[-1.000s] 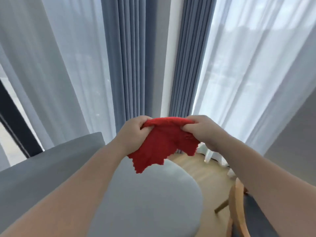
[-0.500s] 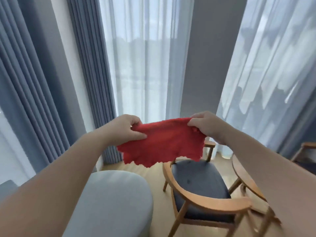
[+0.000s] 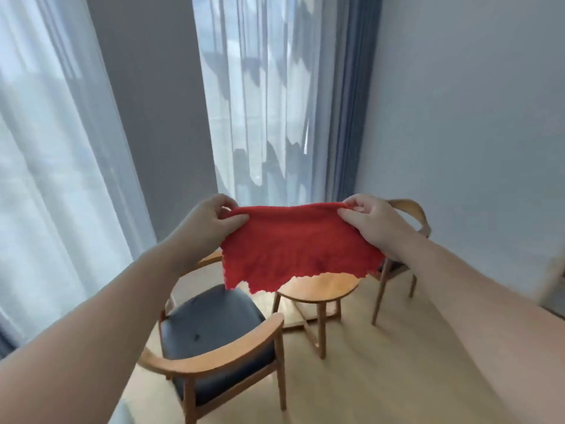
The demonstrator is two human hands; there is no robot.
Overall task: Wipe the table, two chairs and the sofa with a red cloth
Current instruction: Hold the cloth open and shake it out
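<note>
The red cloth point(image 3: 293, 246) hangs spread out in the air in front of me. My left hand point(image 3: 208, 228) pinches its upper left corner and my right hand point(image 3: 373, 224) pinches its upper right corner. Below the cloth stands a small round wooden table point(image 3: 318, 289), its top partly hidden by the cloth. A wooden chair with a dark seat point(image 3: 211, 325) stands in front and to the left of the table. A second wooden chair point(image 3: 409, 218) is behind the table at the right, mostly hidden by my right hand. The sofa is out of view.
Sheer white curtains point(image 3: 260, 102) and a blue drape point(image 3: 351, 96) hang behind the furniture. A grey wall point(image 3: 458, 117) runs along the right. Light wooden floor point(image 3: 382, 362) lies around the table and chairs.
My view has swung to the right, from the grey sofa to the table and both chairs. Both hands pulled the cloth from bunched to spread wide.
</note>
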